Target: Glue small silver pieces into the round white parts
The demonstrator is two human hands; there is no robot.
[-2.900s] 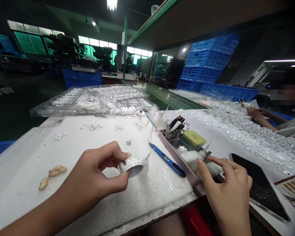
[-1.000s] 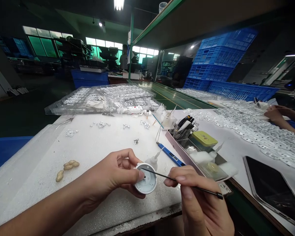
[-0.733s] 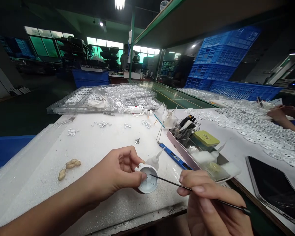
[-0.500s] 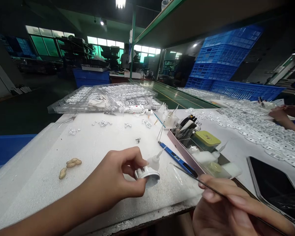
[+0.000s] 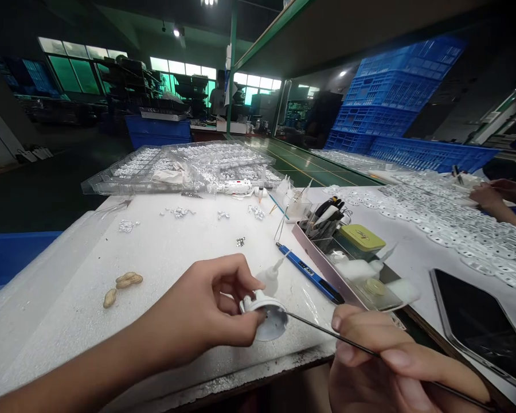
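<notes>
The left hand (image 5: 210, 304) pinches one small white round cap (image 5: 267, 314) between thumb and fingers, holding it just above the near edge of the white tabletop (image 5: 167, 258), open side tilted toward the right hand (image 5: 387, 367). The right hand's fingers are closed on one thin black rod (image 5: 327, 335), whose tip touches the cap's rim. Relative to the cap, one glue bottle (image 5: 272, 275) stands just behind, one blue pen (image 5: 309, 281) lies behind to the right, and two peanuts (image 5: 122, 287) lie well to the left.
</notes>
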